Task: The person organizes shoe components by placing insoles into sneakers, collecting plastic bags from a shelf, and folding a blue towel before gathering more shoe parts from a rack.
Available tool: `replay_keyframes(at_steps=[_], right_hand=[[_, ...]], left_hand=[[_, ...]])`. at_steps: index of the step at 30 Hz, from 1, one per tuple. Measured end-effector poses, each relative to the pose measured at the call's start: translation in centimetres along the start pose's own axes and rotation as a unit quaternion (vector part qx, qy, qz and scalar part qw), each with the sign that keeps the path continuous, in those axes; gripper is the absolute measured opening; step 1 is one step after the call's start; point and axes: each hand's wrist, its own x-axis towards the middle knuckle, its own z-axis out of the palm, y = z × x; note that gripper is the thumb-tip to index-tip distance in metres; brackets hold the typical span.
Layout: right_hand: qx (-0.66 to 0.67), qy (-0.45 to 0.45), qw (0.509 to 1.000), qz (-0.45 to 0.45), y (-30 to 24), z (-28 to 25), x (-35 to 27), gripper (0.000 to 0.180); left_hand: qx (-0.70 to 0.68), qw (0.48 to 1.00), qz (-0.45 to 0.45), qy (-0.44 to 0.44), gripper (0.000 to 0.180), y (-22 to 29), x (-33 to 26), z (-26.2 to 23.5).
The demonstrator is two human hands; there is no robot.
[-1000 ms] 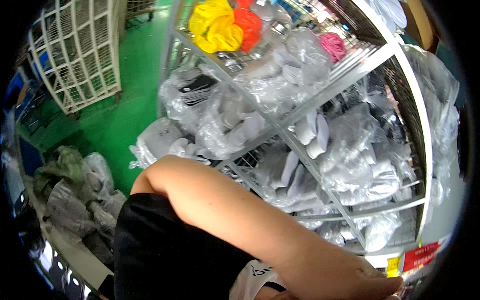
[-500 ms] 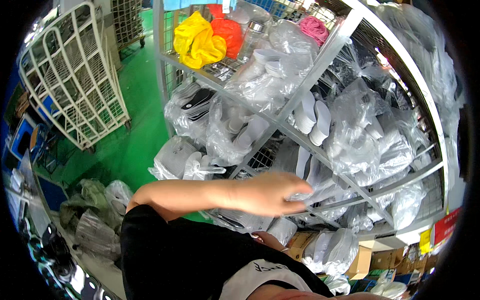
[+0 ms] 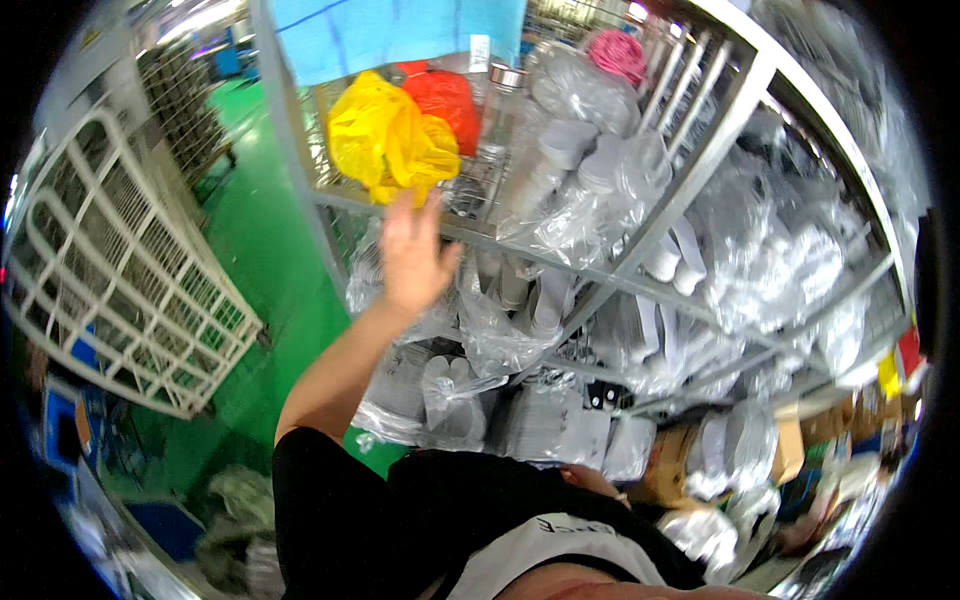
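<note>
My left hand [image 3: 415,255] is raised in front of the metal rack's [image 3: 480,232] upper shelf. Its fingers are stretched out and somewhat apart, holding nothing. The fingertips overlap the lower edge of a crumpled yellow plastic bag [image 3: 385,135]; whether they touch it I cannot tell. Beside this bag are a red plastic bag [image 3: 447,105] and a clear bottle [image 3: 500,115] with a metal lid. My right hand [image 3: 592,480] shows only in a small part close to my chest, its fingers hidden. Nearest to it are clear bags of stacked insoles [image 3: 555,425].
More bagged insoles [image 3: 770,250] fill the rack on the right. A pink bundle [image 3: 617,57] sits at the top, near a light blue cloth [image 3: 400,38]. To the left, a white wire trolley [image 3: 130,270] stands on the green floor [image 3: 255,215]. Cardboard boxes [image 3: 670,465] lie low on the right.
My left hand has swung up and left, from the rack's lower middle to the yellow bag. The view has shifted, showing more of the blue cloth. My right hand stays near my chest.
</note>
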Motion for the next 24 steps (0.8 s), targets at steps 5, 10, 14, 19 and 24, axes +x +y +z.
replay_keyframes(at_steps=[5, 10, 14, 19, 24], right_hand=[[-0.075, 0.016, 0.988, -0.132, -2.9, 3.6, 4.1, 0.027], [-0.085, 0.020, 0.995, -0.045, -6.3, 5.3, 5.4, 0.029], [-0.057, 0.050, 0.997, 0.026, -6.8, 6.9, 4.9, 0.028], [0.019, 0.138, 0.990, 0.007, -5.4, 9.2, 3.9, 0.028], [0.013, 0.130, 0.991, 0.021, -6.9, 8.2, 6.0, 0.029]], left_hand=[[0.018, 1.000, -0.008, 0.018, 0.089, -9.7, 3.5, 2.0], [0.138, 0.969, 0.172, -0.109, 0.060, -12.3, 10.6, 4.1], [0.107, 0.962, -0.071, -0.243, 0.043, -14.9, 14.0, 8.3], [0.161, 0.968, -0.090, -0.167, 0.046, -17.3, 14.5, 9.8], [0.212, 0.939, 0.178, -0.204, 0.048, -27.4, 14.4, 12.0]])
